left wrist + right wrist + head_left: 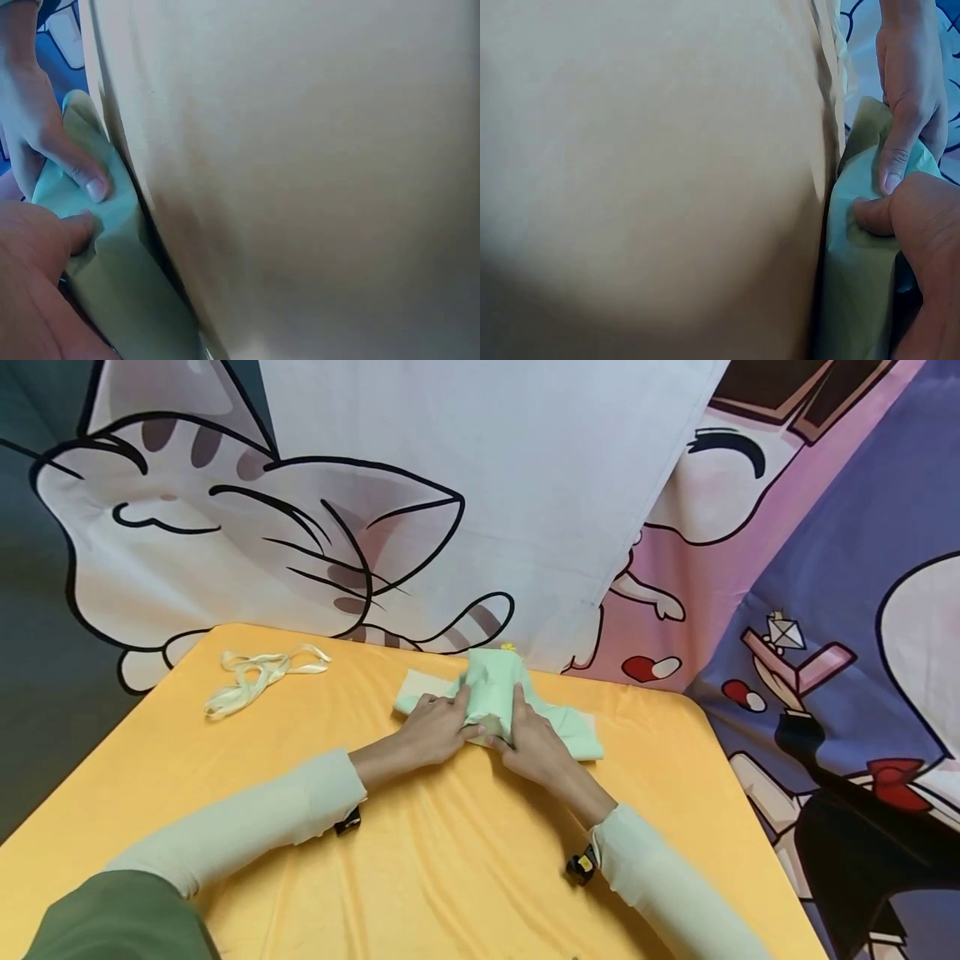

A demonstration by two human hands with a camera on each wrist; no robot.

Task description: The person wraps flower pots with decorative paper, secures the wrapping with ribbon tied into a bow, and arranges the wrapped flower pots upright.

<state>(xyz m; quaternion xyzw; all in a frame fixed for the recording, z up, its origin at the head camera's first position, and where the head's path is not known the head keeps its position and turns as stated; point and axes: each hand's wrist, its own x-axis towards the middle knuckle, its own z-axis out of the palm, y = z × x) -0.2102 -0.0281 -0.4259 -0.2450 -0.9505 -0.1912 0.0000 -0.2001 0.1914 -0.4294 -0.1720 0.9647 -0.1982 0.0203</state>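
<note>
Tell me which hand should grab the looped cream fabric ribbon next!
Probably the left hand: it's closer than the right hand to the looped cream ribbon on the yellow cloth-covered table. Both hold the mint-green wrapping sheet.

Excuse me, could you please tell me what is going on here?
A person holds a mint-green sheet on a yellow-covered table, with the left grip at one side of its raised middle and the right grip at the other. Its ends spread to both sides; I can't tell what is beneath. A pale ribbon lies loose off to the left.
</note>
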